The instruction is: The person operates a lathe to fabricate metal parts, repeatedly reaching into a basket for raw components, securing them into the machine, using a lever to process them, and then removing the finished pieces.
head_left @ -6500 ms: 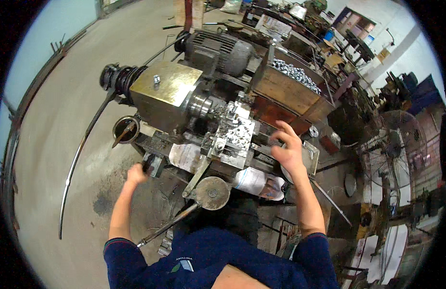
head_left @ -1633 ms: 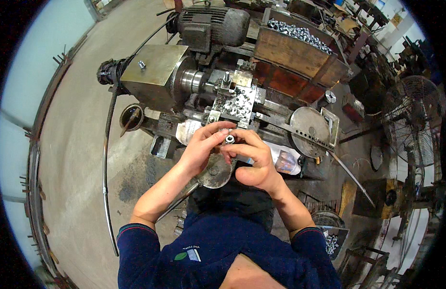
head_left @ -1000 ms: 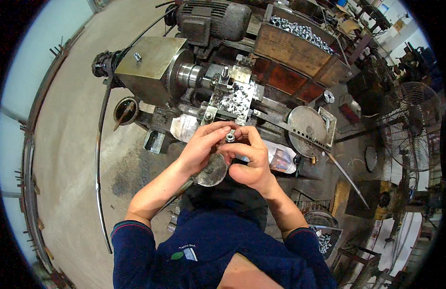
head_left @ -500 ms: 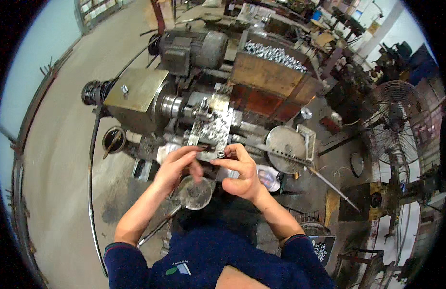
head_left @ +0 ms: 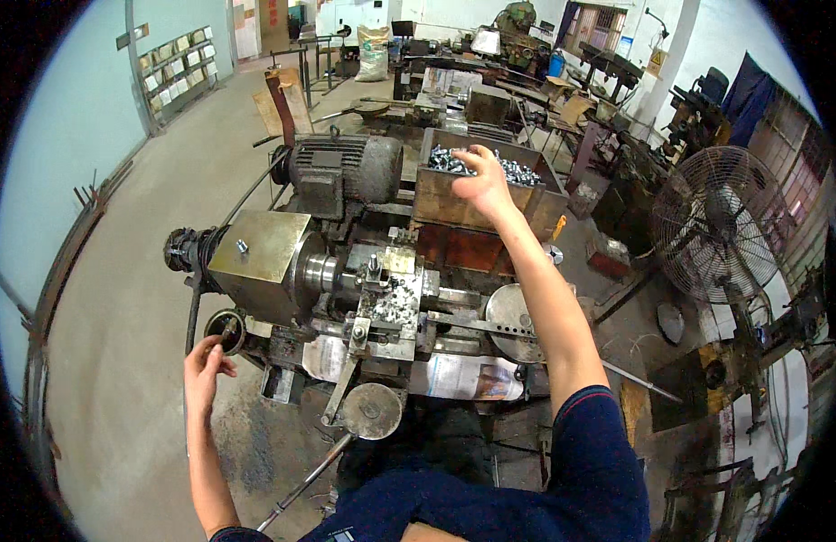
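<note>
Fingers of the right hand curl over the box, any pinch indeterminable; walls presumably keep the parts heaped inside; left hand, fingers loosely parted, hangs near the pot

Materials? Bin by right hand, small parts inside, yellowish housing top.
Bin: scuffed brown, possibly wood or rusty steel; unclear. Small parts: likely bare metal, bright silvery glints. Housing top: probably metal, smooth yellowish sheen; brass or oiled steel, can't tell.
</note>
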A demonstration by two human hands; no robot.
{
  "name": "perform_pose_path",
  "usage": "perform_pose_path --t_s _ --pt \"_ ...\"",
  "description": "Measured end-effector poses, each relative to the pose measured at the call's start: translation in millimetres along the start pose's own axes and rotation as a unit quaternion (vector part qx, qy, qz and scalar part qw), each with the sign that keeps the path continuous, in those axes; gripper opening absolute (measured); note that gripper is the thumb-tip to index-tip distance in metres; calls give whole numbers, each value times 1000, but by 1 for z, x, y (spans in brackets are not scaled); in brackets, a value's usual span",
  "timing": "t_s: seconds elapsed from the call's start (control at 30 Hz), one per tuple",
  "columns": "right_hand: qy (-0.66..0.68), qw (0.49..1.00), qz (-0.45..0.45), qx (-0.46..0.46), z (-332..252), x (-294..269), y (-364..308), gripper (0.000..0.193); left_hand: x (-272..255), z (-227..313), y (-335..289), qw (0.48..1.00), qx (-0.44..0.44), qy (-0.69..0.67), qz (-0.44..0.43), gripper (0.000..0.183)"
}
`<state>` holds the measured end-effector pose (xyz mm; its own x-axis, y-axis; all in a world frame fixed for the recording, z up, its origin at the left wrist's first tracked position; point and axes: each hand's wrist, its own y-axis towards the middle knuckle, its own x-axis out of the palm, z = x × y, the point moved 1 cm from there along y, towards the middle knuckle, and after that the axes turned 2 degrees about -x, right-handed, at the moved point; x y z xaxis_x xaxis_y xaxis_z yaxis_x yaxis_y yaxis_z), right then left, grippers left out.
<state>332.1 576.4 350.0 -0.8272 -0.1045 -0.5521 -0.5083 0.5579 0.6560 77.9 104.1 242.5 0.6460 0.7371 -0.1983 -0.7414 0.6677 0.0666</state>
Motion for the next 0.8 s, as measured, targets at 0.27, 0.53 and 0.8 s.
perform_pose_path --t_s 0.27,0.53,0.8 --pt "-30 990 -18 139 18 -94 -160 42 -112 -60 6 902 18 411 129 32" --pt "-261 892 129 346 60 -274 -441 34 -150 -151 29 960 -257 19 106 56" --pt "-484 692 -74 531 16 -340 -652 9 -45 -136 31 888 -115 442 46 53"
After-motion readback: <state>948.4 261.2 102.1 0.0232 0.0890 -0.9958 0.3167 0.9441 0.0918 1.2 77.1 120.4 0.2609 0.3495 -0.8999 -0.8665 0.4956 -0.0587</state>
